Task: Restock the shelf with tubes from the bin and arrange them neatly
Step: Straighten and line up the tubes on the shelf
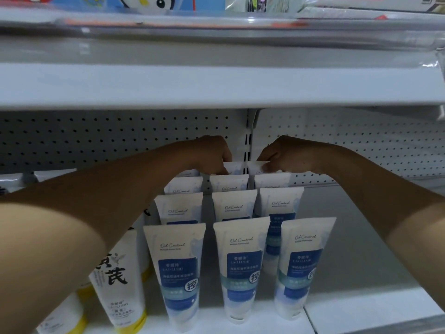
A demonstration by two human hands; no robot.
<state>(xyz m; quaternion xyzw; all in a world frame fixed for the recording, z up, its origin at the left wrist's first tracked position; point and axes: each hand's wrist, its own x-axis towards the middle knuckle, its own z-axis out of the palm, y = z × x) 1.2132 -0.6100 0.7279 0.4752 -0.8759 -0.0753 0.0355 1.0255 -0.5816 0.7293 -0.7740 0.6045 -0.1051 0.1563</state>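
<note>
1. Nearest the camera, the front row of white-and-blue tubes (240,268) stands cap-down on the shelf (361,249) in three columns. They look tippy. Both forearms pass right over them, so I judge a dropped elbow could topple the front ones and knock the rows out of line.
2. To the left, yellow-capped tubes (115,292) lean beside the blue ones, under the left forearm. A sideways sweep of that arm could push them over too.
3. Further back, the rows narrow toward the pegboard back wall (96,138). The bin is out of view.
4. At the very back, the left hand (214,153) reaches in with fingers curled down, pinching the top edge of the rearmost middle tube (232,168).
5. The right hand (284,153) mirrors it, thumb and fingers pinching the crimped top of the rearmost right tube (256,167). Both wrists bend downward. Letting go before the tubes sit squarely could tip them forward, domino-fashion.
</note>
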